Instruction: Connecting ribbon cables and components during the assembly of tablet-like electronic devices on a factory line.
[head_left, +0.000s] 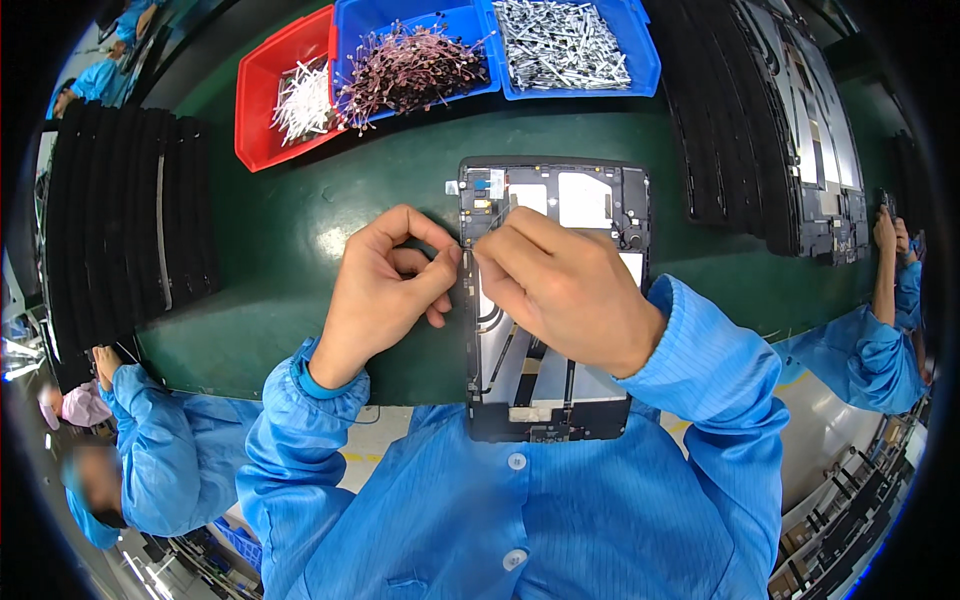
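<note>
An opened tablet-like device [582, 202] lies on the green table in front of me, its bottom edge close to my chest. Black frame, pale metal plates, dark cables and small boards show inside it. My left hand [385, 285] is at its left edge, thumb and index finger pinched together by the rim. Over the upper left of the device, my right hand [565, 285] is closed with its fingertips pointing at the same edge. Whatever either pinch holds is too small or hidden to make out. Part of the device's middle is covered by my right hand.
Along the back stand a red bin [255, 115] of white pieces, a blue bin [440, 97] of thin reddish-brown wired parts and another blue bin [645, 60] of silvery pieces. Black panels [120, 210] are stacked left, similar device shells [820, 150] right. Co-workers sit on both sides.
</note>
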